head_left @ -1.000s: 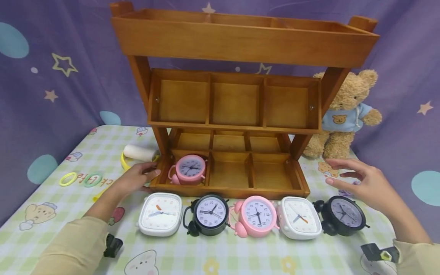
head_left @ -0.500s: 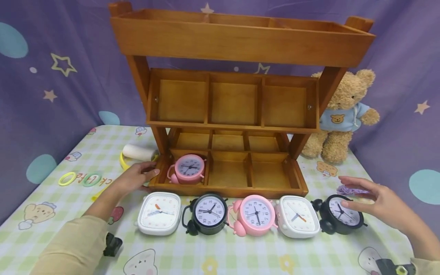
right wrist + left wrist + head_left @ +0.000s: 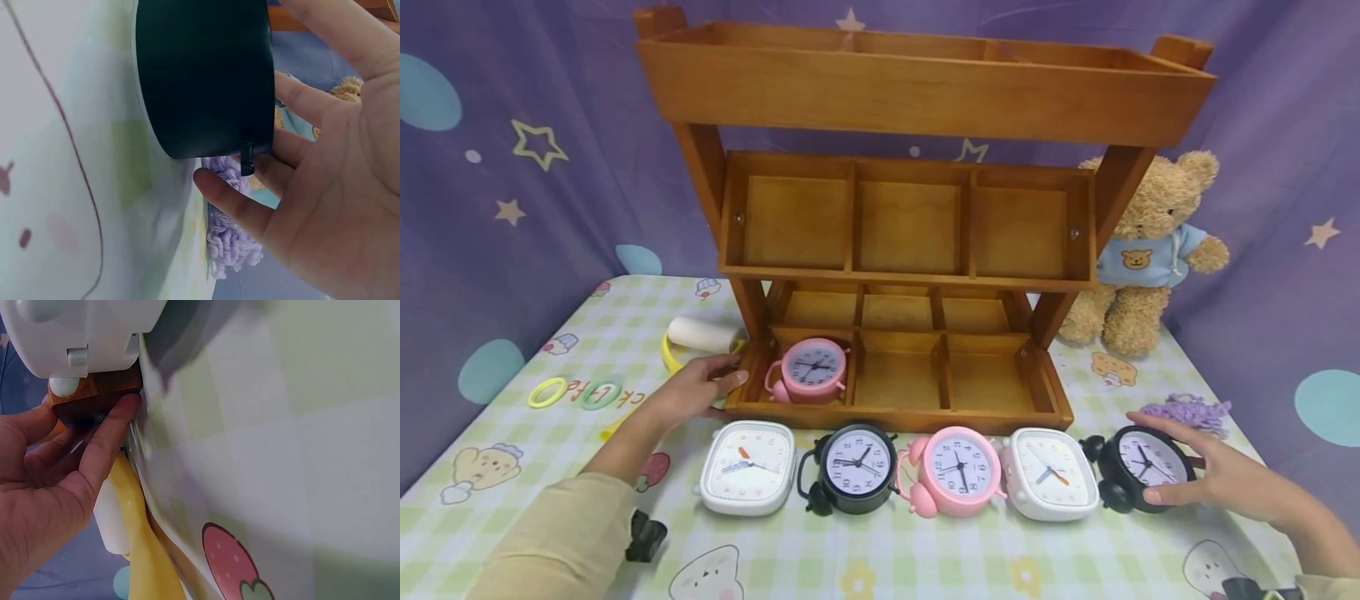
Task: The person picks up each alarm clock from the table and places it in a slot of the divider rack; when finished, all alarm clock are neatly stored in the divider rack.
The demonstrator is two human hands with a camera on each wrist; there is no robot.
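Note:
My left hand (image 3: 696, 387) grips the lower left end of a brown wooden display rack (image 3: 910, 417). In the left wrist view its thumb and fingers (image 3: 115, 428) lie on either side of the wood corner. My right hand (image 3: 1232, 479) spreads around the right side of a black twin-bell alarm clock (image 3: 1150, 467), palm apart from it; contact of the fingertips is unclear. Left of that clock stand a white square clock (image 3: 1051, 475), a pink clock (image 3: 961, 471), another black clock (image 3: 856, 468) and another white clock (image 3: 748, 467). One pink clock (image 3: 812, 371) sits in the rack's lower left compartment.
A teddy bear (image 3: 1138, 258) in a blue top sits behind the rack's right side. Purple yarn (image 3: 1187, 412) lies beyond the right hand. At left are a white roll (image 3: 703, 333), a yellow ring (image 3: 547, 392) and a green ring (image 3: 601, 392) on the checked tablecloth (image 3: 805, 558).
My right hand has come down and nearer, from beside the rack to around the rightmost black clock. The left hand stays on the rack, and the clocks have not visibly moved.

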